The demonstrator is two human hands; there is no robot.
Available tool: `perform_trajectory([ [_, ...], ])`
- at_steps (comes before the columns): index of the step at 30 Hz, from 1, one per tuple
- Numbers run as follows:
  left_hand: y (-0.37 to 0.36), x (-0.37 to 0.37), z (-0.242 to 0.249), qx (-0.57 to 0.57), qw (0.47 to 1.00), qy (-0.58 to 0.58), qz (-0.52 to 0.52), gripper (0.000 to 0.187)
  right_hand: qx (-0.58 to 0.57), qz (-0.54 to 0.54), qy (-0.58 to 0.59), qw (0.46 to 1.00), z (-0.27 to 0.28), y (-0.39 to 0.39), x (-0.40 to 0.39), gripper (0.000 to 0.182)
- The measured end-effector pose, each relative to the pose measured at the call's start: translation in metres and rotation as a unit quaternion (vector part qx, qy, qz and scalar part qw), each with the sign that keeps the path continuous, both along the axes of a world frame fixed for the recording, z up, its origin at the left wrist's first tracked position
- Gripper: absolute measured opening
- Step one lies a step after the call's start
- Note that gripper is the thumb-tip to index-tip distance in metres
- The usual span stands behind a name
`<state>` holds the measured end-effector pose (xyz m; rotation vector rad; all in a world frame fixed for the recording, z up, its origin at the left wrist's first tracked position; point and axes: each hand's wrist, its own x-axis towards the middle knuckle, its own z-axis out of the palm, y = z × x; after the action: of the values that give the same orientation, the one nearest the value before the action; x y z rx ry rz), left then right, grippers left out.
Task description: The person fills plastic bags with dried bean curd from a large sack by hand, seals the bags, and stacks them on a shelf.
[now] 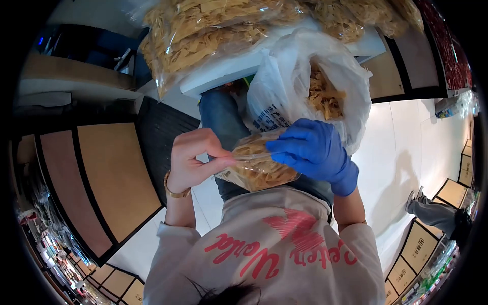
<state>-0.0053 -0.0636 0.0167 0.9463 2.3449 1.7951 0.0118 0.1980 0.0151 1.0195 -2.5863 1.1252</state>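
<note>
A clear plastic bag [264, 170] filled with tan, flat dried strips rests over my lap. My bare left hand [198, 155] pinches its left edge between thumb and forefinger. On the other side, my right hand [317, 152], in a blue glove, closes its fingers on the bag's upper right part. Just beyond the right hand stands a large white plastic bag [287, 66], its mouth open, with loose tan strips [325, 94] inside.
Filled clear bags of tan strips [218, 35] lie piled on a white table [203, 81] ahead. Wooden-fronted cabinets [114, 178] stand at the left. Another person's legs [432, 211] show at the far right, and stocked shelves line both lower corners.
</note>
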Motion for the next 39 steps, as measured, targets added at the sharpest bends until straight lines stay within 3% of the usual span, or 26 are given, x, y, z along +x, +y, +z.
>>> perform_trajectory([
  [3,-0.013,0.004,-0.006,0.078,0.995,-0.053,0.043,0.014,-0.008,-0.002,-0.023,1.000,-0.007,0.017,-0.005,0.022],
  [8,-0.017,0.005,-0.012,0.085,0.993,-0.065,0.044,0.014,0.029,-0.019,-0.002,0.999,-0.006,0.021,-0.001,0.021],
  [10,-0.019,0.006,-0.013,0.088,0.994,-0.058,0.042,0.014,0.001,0.002,-0.066,0.998,-0.003,0.028,-0.006,0.018],
  [15,-0.030,0.006,-0.022,0.143,0.982,-0.086,0.086,0.012,-0.025,-0.019,-0.090,0.995,-0.012,0.048,-0.006,0.015],
  [17,-0.030,0.007,-0.020,0.140,0.979,-0.113,0.100,0.012,-0.030,-0.024,-0.114,0.993,-0.013,0.048,-0.003,0.015],
  [22,-0.034,0.002,-0.012,0.087,0.971,-0.161,0.155,0.013,0.016,-0.001,-0.052,0.999,-0.013,0.042,-0.002,0.018],
  [24,-0.009,-0.007,0.018,-0.112,0.953,0.083,0.268,0.027,0.004,0.011,-0.049,0.999,-0.014,0.033,0.003,0.018],
  [25,-0.008,-0.011,0.028,-0.115,0.953,0.083,0.268,0.027,-0.005,0.024,-0.050,0.998,-0.014,0.029,0.005,0.018],
  [27,-0.006,-0.017,0.045,-0.261,0.934,0.232,0.080,0.047,-0.007,0.029,-0.051,0.998,-0.012,0.024,0.005,0.014],
  [30,0.022,-0.025,0.052,-0.302,0.925,0.226,-0.044,0.032,0.001,0.045,-0.045,0.998,-0.006,0.018,0.004,0.014],
  [33,0.025,-0.029,0.046,-0.346,0.905,0.214,-0.126,0.018,0.019,0.038,-0.033,0.999,0.005,0.016,0.001,0.014],
  [36,0.037,-0.023,0.040,-0.312,0.900,0.285,-0.112,0.016,0.030,0.018,-0.002,0.999,0.008,-0.001,-0.004,0.009],
  [39,0.041,-0.020,0.041,-0.299,0.905,0.278,-0.121,0.016,0.060,0.021,0.046,0.997,0.002,-0.008,-0.002,0.011],
])
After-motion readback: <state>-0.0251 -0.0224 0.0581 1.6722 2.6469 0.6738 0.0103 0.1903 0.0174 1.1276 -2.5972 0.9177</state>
